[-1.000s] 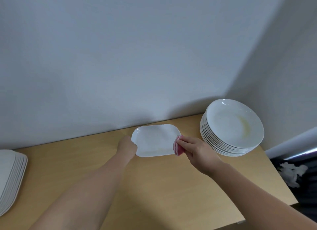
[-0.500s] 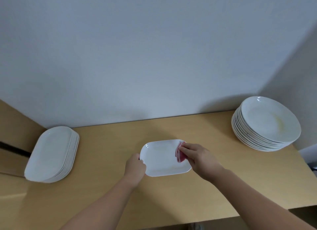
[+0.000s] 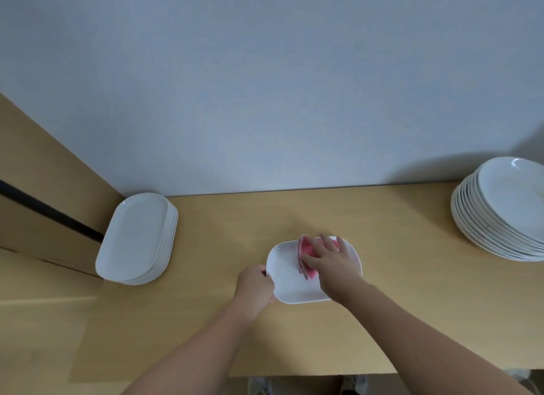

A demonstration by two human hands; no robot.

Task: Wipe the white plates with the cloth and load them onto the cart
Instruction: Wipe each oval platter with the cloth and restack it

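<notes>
A white rectangular plate (image 3: 290, 280) with rounded corners lies on the wooden table (image 3: 397, 291), near its middle. My left hand (image 3: 254, 285) grips the plate's left rim. My right hand (image 3: 331, 262) lies flat on a folded pink cloth (image 3: 307, 252) and presses it onto the plate's right half, fingers spread. The cart is not in view.
A stack of white oval plates (image 3: 137, 237) sits at the table's back left corner. A tall stack of round white plates (image 3: 506, 209) stands at the far right edge. A grey wall runs behind the table. A wooden panel (image 3: 38, 188) rises on the left.
The view has swung left and down. My right hand went from pinching the cloth at the plate's right edge to pressing it flat on the plate. My left hand stays on the rim.
</notes>
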